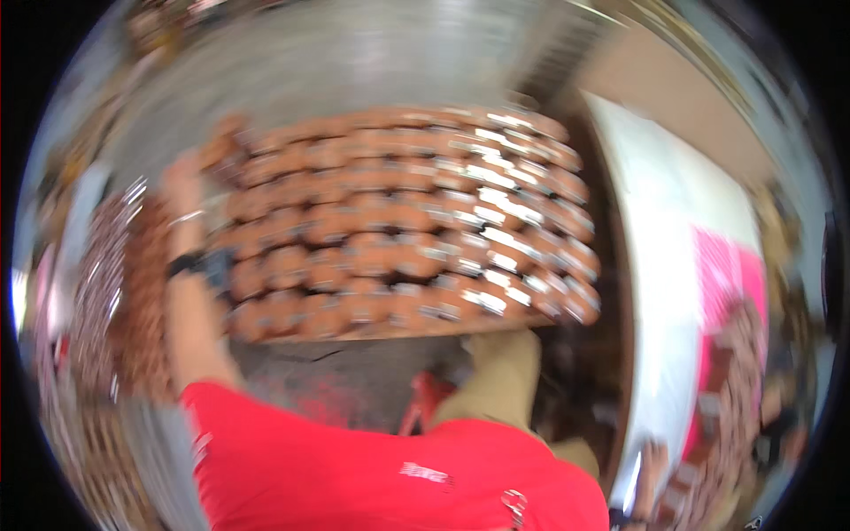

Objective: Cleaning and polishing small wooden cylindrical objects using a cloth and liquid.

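Rows of glossy reddish-brown rounded pieces [372, 212] with greyish bands lie packed side by side in front of me; blur hides their exact kind. My left hand [182, 181] reaches out to the far left corner of these rows, beside a brown piece [232, 142] set apart at the corner. Motion smears its fingers, so whether it touches or holds that piece is unclear. My right hand [653, 467] is low on the right, over the near end of a white-topped table [655, 230]. Its fingers are blurred too.
More brown pieces [146, 292] are stacked at the left, and others [739, 372] lie at the right by a pink-and-white sheet [722, 274]. A tan board [673, 88] stands behind the white table. Below the rows is something red [425, 398] near my leg.
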Demonstrator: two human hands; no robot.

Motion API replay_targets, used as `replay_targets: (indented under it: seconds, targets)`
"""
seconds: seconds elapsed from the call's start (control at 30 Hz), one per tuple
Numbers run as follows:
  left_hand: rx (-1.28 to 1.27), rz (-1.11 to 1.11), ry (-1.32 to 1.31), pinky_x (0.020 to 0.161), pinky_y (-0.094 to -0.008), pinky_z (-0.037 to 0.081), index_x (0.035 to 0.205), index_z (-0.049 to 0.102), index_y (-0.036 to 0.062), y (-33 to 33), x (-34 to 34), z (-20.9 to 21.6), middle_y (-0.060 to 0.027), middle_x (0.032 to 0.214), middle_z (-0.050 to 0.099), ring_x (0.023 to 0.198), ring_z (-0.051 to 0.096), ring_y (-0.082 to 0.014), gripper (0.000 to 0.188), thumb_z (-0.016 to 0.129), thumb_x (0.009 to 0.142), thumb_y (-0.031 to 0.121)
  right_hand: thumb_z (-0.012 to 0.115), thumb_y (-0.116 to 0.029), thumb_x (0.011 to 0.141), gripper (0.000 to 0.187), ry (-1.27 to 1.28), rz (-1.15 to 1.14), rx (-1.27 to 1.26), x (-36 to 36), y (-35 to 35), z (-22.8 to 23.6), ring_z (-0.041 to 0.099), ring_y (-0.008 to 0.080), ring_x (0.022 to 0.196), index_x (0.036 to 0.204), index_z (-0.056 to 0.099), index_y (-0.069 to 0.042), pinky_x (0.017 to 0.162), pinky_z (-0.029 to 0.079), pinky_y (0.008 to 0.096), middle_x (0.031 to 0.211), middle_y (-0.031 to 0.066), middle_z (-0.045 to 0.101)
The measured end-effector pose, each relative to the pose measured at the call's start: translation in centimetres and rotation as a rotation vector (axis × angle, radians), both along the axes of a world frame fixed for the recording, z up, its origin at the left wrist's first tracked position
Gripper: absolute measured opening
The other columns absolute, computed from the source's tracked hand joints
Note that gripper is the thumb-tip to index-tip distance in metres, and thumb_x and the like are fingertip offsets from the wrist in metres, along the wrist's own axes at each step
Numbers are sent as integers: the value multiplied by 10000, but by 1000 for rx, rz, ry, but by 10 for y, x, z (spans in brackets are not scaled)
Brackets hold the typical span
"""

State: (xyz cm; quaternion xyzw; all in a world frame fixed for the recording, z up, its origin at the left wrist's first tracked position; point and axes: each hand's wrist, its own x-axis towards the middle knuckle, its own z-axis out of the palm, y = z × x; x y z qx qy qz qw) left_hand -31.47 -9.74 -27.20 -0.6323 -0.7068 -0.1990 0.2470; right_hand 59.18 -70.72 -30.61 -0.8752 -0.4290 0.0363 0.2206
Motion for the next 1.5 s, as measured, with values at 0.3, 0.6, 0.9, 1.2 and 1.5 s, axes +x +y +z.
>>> replay_targets:
  seconds: [0.3,0.6,0.9,1.2,1.5]
  targets:
    - [-90,-878,-1254,966,-321,434,1328,430,60,91,253,101,-93,1299,515,1165,527,-200,475,578,926,266,629,-164,844,153,5,-443,165,-57,-46,33,629,204,672,863,585,-19,634,488,317,724,107,648]
    - [-727,-1477,-885,857,-309,466,1231,471,51,-171,732,140,-110,1170,527,1007,540,-188,498,708,820,201,620,-122,835,122,99,-678,513,-83,-153,10,626,283,722,896,596,-19,669,488,350,779,140,630]
    - [-962,-1704,-506,976,-405,422,1319,319,-92,-372,950,79,-241,1284,462,1200,472,-327,941,831,673,363,621,-60,835,129,225,-759,748,-75,-153,0,629,213,739,943,586,2,687,488,306,801,124,633]
    - [-1100,-1622,-850,931,-329,442,1186,425,-53,-417,1014,33,-167,1158,547,1073,555,-239,791,862,613,275,602,-52,862,131,190,-771,759,-84,-152,0,586,116,714,974,588,14,656,472,246,783,65,632]
    - [-1233,-1699,-812,944,-352,449,1220,390,-12,-404,909,35,-179,1163,542,1085,557,-243,827,860,619,307,609,-77,872,111,238,-809,685,-80,-154,5,600,121,725,947,585,1,682,485,264,791,73,636]
